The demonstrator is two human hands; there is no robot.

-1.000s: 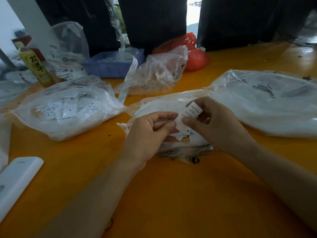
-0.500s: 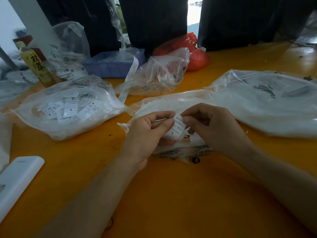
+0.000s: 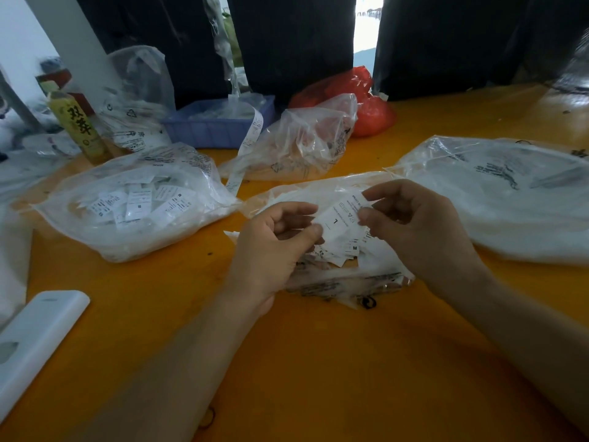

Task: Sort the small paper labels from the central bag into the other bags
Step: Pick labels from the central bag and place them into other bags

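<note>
I see the orange table [image 3: 318, 362], clear bags at nine [image 3: 127, 202] and three o'clock [image 3: 497, 193], the central bag [image 3: 344, 279]. My left hand [image 3: 271, 247] and right hand [image 3: 414, 231] both pinch one L label [image 3: 338, 223] above it.

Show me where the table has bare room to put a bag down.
Widest bare patch: the orange table in front of the central bag, between the forearms and toward the white case. A smaller strip lies behind the right bag, right of the red bag. Crowded: the left bag, blue tray and bottle.
</note>
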